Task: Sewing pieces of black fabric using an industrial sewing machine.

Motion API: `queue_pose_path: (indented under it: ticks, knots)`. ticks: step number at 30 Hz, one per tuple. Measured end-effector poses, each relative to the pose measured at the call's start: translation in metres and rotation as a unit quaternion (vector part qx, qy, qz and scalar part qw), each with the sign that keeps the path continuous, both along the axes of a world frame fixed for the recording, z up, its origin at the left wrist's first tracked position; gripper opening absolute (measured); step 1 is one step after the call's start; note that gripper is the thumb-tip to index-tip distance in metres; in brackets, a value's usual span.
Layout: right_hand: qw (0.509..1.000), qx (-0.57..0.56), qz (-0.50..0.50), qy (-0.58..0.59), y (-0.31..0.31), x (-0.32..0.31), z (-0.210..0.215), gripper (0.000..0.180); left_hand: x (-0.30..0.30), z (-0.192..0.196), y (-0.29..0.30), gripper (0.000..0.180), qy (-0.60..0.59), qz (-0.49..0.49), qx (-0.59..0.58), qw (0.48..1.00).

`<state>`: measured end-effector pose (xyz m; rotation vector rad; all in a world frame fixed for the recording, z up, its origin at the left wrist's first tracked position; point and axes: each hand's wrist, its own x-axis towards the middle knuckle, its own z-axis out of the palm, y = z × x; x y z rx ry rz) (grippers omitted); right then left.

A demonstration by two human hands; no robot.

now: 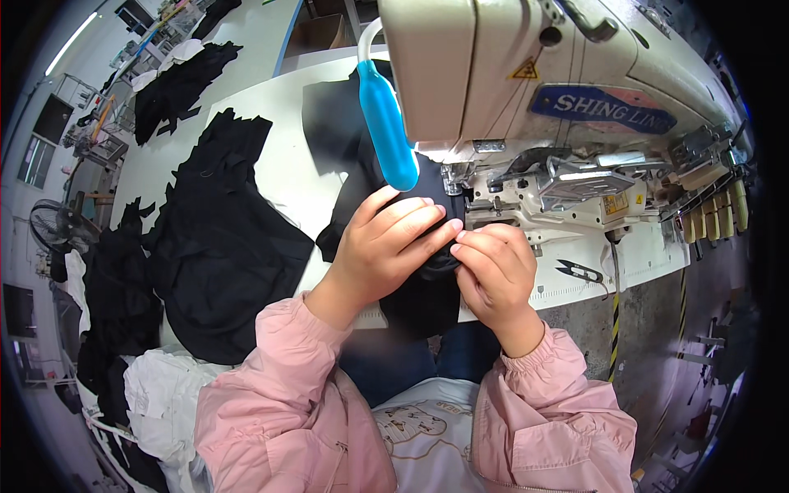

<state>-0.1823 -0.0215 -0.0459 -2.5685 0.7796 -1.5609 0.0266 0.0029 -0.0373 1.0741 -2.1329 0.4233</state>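
Two hands meet over one piece of black fabric [427,300] at the front edge of the white sewing table [288,164], just in front of the presser foot [454,191]. The left hand [382,246] lies on the cloth with its fingers [427,226] held close together and nearly straight, pointing toward three o'clock, pressing the fabric flat. The right hand [493,271] comes in from five o'clock with its fingers curled in and its fingertips bunched against those of the left hand, pinching a fold of the same cloth between them. Neither hand is spread; both are closed down on the fabric, which runs from under the needle area, beneath the hands, and hangs over the table's edge toward six o'clock.

At twelve o'clock from the hands stands the cream sewing machine [509,74], with a blue lamp head [385,131] hanging on a white neck just above the left fingers. A small pair of black thread snips [579,269] lies on the table at three o'clock from the right hand. A heap of black cut pieces [222,246] covers the table at nine o'clock, and white cloth [160,394] is piled at eight o'clock. Pink sleeves [279,403] cover both forearms.
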Motion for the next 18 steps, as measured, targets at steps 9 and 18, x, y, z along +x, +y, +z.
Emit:
queue_pose_path:
  ticks: [9,18]
  knots:
    - [0.999,-0.021,-0.026,-0.004,-0.011,0.004,-0.002,0.031,0.003,0.009,-0.007,0.037,-0.006,0.013,0.013,1.0]
    - [0.998,-0.018,-0.051,-0.007,-0.011,0.003,-0.01,0.034,0.004,0.005,0.0,0.039,0.007,0.01,-0.005,1.0]
